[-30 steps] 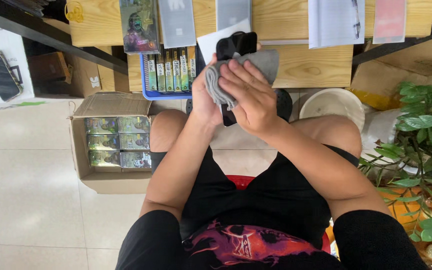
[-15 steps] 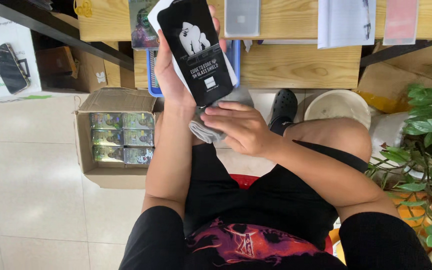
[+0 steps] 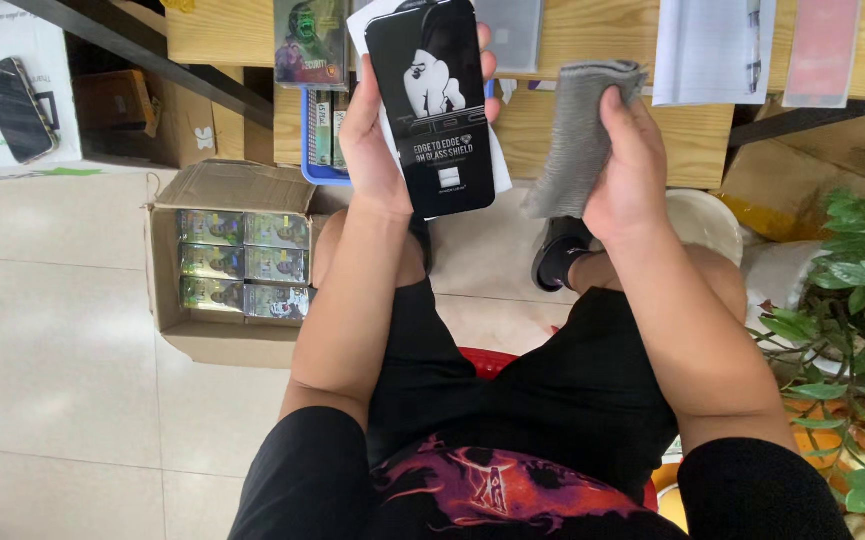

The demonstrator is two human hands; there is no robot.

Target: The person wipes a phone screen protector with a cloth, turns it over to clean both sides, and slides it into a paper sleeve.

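Note:
My left hand holds up a flat black screen-protector sleeve with a white figure printed on it, a white backing card showing behind it. My right hand grips a bunched grey cloth just right of the sleeve, not touching it. Both hands are raised above my knees, in front of a wooden shelf.
An open cardboard box with several shiny small packs sits on the tiled floor at left. A blue tray of packs stands under the shelf. Green plant at right. Hanging packages line the shelf top; a white poster stands at upper left.
A second ago both hands were wiping a dark item with the cloth. The left hand has lifted the black sleeve upright; the right hand has pulled the cloth off to the right.

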